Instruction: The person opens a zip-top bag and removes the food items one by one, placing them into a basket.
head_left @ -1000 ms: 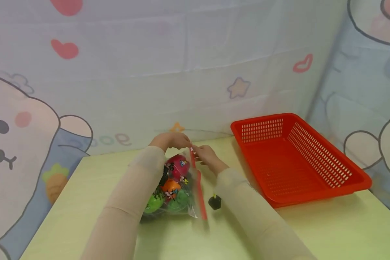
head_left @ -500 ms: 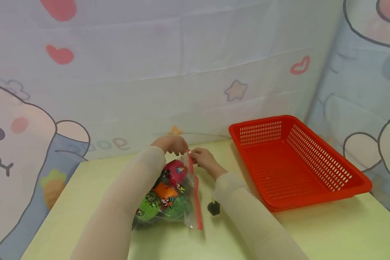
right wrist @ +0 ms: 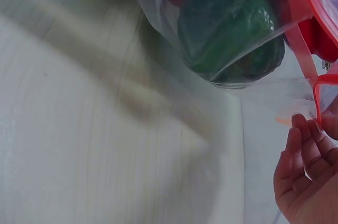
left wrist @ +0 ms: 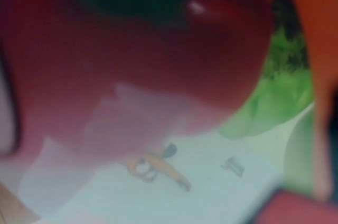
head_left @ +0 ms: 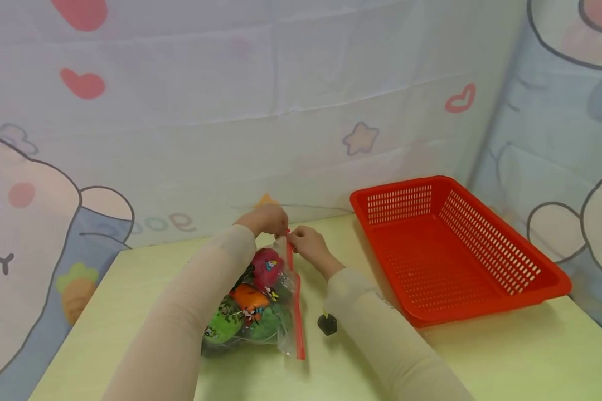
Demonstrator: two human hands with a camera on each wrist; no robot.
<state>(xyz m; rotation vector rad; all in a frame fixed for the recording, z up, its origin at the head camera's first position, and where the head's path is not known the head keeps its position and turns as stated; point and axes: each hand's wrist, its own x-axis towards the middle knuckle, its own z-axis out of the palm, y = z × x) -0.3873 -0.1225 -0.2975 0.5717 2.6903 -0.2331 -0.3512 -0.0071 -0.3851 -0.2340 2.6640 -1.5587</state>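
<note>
Both hands are right in on the clear zip bag (head_left: 285, 337), working at its far corner! The left hand (head_left: 267, 219) arches over the top, fingers curled, pinching the plastic up there; its own wrist view is all blur and colour, so the finer detail of that hold I can't tell. Opposite, the right hand (head_left: 308, 245) pinches the red zip strip (head_left: 298, 323) between thumb and fingers, the two hands almost meeting. The bag sits on the pale counter (head_left: 105, 312), left of the middle, strip side facing right, and look at the colours inside: a pink piece (head_left: 267, 266) at the far end, an orange one (head_left: 249, 296) in the centre, lime-green (head_left: 224, 327) and darker green (head_left: 263, 324) ones nearer the person, cartoon figures showing on several. Just beside the strip lies a small black piece (head_left: 327, 324), five-sided. Over on the right, a big red basket (head_left: 421, 245) with slotted walls rests on the counter, and behind it all hangs a pale backdrop (head_left: 180, 145) with hearts and a star.
</note>
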